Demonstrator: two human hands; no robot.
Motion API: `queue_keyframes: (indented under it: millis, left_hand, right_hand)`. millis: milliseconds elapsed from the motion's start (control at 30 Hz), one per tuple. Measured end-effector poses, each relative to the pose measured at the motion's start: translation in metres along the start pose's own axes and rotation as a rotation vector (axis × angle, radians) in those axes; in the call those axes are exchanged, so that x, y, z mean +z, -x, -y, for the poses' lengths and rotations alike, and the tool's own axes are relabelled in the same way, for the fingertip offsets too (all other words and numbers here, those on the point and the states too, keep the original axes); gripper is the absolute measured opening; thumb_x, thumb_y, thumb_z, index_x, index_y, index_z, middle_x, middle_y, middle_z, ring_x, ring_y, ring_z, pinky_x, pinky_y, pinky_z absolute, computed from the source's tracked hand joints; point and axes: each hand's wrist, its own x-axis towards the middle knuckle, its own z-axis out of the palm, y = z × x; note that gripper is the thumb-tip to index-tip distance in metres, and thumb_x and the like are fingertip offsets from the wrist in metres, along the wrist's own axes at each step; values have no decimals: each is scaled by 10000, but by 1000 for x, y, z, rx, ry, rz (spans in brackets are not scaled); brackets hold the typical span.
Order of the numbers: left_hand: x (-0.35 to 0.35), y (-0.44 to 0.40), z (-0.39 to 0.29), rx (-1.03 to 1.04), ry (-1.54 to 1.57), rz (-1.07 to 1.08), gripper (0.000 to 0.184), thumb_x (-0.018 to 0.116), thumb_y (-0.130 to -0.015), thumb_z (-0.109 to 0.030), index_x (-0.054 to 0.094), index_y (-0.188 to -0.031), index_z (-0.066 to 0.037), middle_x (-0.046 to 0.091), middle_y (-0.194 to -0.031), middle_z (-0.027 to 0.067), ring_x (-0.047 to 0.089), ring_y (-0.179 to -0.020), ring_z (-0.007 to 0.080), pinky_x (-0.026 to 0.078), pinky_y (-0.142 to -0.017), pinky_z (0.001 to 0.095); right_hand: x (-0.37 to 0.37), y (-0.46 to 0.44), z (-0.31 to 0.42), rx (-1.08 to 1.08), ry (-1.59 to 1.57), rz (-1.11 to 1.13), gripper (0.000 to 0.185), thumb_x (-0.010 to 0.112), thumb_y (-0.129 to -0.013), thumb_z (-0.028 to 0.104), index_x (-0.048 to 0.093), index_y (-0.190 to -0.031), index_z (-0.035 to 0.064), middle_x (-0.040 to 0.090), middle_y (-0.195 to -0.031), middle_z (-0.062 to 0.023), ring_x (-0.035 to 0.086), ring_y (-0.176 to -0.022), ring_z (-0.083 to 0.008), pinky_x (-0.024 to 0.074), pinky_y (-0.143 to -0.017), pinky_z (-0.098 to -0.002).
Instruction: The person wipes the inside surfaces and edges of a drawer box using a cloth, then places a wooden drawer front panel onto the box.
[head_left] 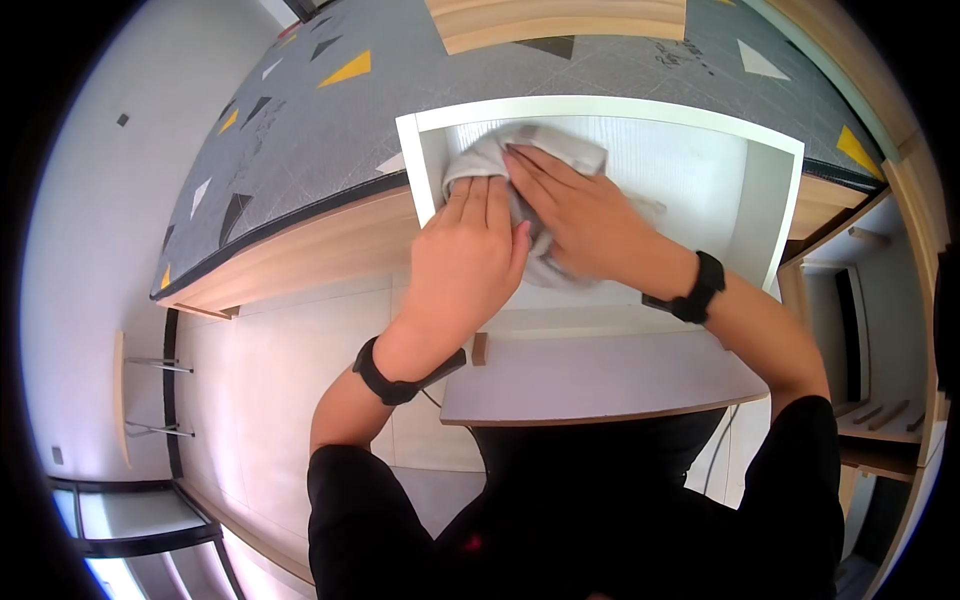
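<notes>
A light grey cloth (548, 143) lies bunched inside a white drawer (600, 108), toward its left side. My left hand (466, 243) presses on the cloth's left part, fingers together and folded over the fabric near the drawer's left wall. On the cloth's upper middle, my right hand (585, 215) holds the fabric down, its fingers close together and pointing left. The two hands nearly meet over the cloth. Part of the fabric is hidden under them, and its edges look slightly blurred.
The drawer's front panel (600, 380) is close to my body. Behind the drawer is a bed (300, 130) with grey, patterned fabric and a wooden side (300, 250). A wooden cabinet (870, 300) stands at right, a white wall (110, 200) at left. Pale tiles (290, 380) cover the floor.
</notes>
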Motion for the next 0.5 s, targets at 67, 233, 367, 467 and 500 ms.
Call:
queue_keyframes:
  millis: [67, 233, 367, 467, 500]
  left_hand:
    - [5, 1, 2, -3, -41, -39, 463, 691, -883, -198, 595, -1220, 104, 657, -1211, 240, 649, -1117, 362, 557, -862, 407]
    - [15, 7, 7, 70, -200, 73, 525, 688, -882, -234, 590, -1272, 102, 631, -1297, 242, 582, -1250, 339, 498, -953, 400]
    - [17, 15, 8, 94, -255, 118, 545, 681, -887, -271, 594, -1287, 88, 623, -1320, 226, 525, -1317, 316, 438, -1017, 389]
    - [16, 16, 8, 116, -275, 135, 540, 671, -894, -283, 600, -1289, 79, 620, -1328, 210, 502, -1337, 306, 408, -1047, 389]
    - [14, 16, 8, 112, -252, 159, 554, 671, -894, -291, 589, -1305, 71, 616, -1332, 206, 503, -1335, 301, 399, -1061, 390]
  right_hand:
    - [9, -15, -2, -23, 14, -64, 931, 741, -664, 94, 365, -1510, -1, 447, -1536, -141, 453, -1402, -232, 563, -792, -380]
    - [-2, -18, 2, 24, 102, 57, 961, 747, -692, 137, 310, -1536, -3, 449, -1531, -136, 444, -1409, -235, 562, -833, -389]
    - [-4, 2, -3, 127, 107, 17, 992, 763, -705, 194, 283, -1545, -28, 443, -1532, -161, 422, -1427, -240, 521, -940, -482]
    - [-22, 27, -14, 184, 135, -6, 1013, 790, -717, 245, 274, -1536, -52, 463, -1496, -201, 413, -1427, -286, 499, -1002, -465]
    - [-28, 37, -19, 184, 140, -10, 1013, 790, -717, 245, 274, -1536, -52, 463, -1496, -201, 413, -1427, -286, 499, -1002, -465]
